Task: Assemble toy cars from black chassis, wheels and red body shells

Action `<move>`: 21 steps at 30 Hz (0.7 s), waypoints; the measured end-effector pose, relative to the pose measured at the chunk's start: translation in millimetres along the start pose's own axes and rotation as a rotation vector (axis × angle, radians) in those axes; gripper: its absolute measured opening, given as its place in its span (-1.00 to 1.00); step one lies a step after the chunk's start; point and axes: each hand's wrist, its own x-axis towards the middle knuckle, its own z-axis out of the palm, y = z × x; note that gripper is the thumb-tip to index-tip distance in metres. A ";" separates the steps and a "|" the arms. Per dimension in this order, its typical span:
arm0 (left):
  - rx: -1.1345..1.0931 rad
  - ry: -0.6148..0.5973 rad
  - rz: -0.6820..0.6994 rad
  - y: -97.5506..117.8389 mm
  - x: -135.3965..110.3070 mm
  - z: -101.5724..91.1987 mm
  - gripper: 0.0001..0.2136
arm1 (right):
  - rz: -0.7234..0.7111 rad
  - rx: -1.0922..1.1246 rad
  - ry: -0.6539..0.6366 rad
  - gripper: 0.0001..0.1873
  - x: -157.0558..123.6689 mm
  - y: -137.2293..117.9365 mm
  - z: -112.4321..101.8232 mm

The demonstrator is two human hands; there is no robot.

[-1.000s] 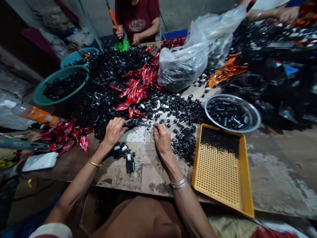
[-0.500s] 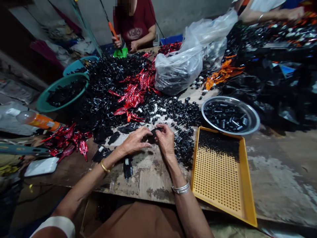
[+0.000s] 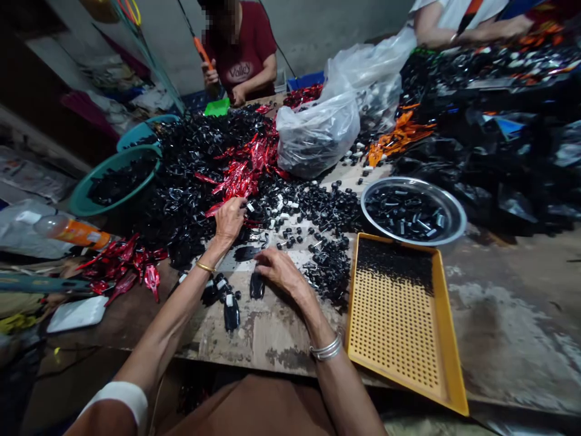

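Hands, bare, over a scarred wooden bench [image 3: 267, 339]. Left hand [image 3: 229, 219], gold-bangled, fingers together and pressed into the edge of a heap of black plastic parts [image 3: 195, 175]; any pinch hidden. Right hand [image 3: 279, 270], loosely curved, palm down, empty, fingertips near a black oblong piece [image 3: 256, 285] on the bench. Steel bowl [image 3: 413, 212] and yellow perforated tray [image 3: 394, 321] to the right.

Glossy black plastic pieces [image 3: 190, 163] heap up, streaked with bright red foil scraps [image 3: 245, 172]. A yellow tray [image 3: 394, 321] shows a grid of dark holes, its upper part coated black. A teal basin [image 3: 77, 200] sits beside them, orange scraps [image 3: 399, 136] lie further along, and the tabletop [image 3: 254, 339] is brown, blotched pale. A co-worker's maroon shirt [image 3: 236, 54] carries pale lettering.
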 end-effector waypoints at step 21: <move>-0.994 -0.264 -0.310 29.7 -93.0 -47.0 -0.63 | -0.245 0.049 0.576 -0.88 1.2 -12.7 4.0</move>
